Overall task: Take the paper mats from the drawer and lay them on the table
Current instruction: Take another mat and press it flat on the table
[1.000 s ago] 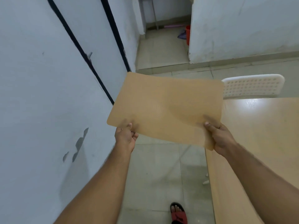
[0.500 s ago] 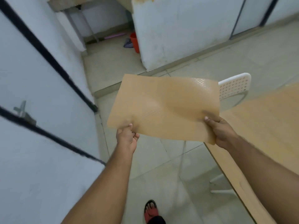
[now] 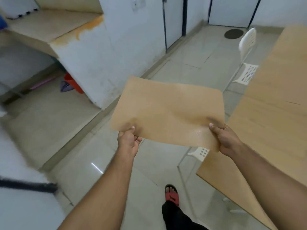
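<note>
Paper mat [image 3: 167, 112] is hanging in the air at centre frame, roughly flat, over the tiled floor [image 3: 83, 146] and not touching the table [image 3: 269, 122]. Left hand [image 3: 127, 141] is pinching the mat's near-left corner, thumb on top and fingers curling underneath. Right hand [image 3: 226, 140] is gripping the near-right corner the same way, thumb pressing on top. Can't tell if it's one sheet or several stacked. Table is filling the right side of the frame, its edge running just beside the mat's right edge. White perforated chair [image 3: 247, 47] is standing at upper right against the table. A foot in a red sandal [image 3: 172, 195] is showing at bottom centre. Red bucket [image 3: 73, 82] is sitting at middle left.
</note>
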